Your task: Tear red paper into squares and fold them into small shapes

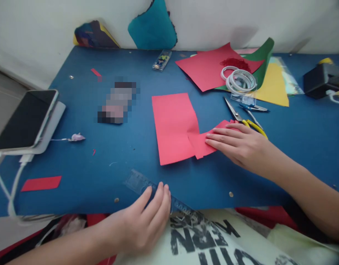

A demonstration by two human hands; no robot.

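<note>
My left hand (pixel 147 215) is at the table's front edge, with thumb and fingers closed on a clear plastic ruler (pixel 137 181). The ruler slants from the table out over its edge, its middle covered by the fingers. My right hand (pixel 241 145) lies with fingers stretched out over a narrow, folded red paper piece (pixel 200 148). Part of that piece is hidden under the palm. Touching its left end is a larger red paper sheet (pixel 173 129) with a crease. Scissors with yellow handles (pixel 236 115) rest just beyond my right hand.
At the back right are red paper (pixel 204 70), yellow paper (pixel 274 82), white tape rolls (pixel 241 81) and a blue cutting tool (pixel 254 108). A phone (pixel 25 119) with white cables lies at the left, near a red strip (pixel 41 183). A black box-shaped object (pixel 318 81) stands far right.
</note>
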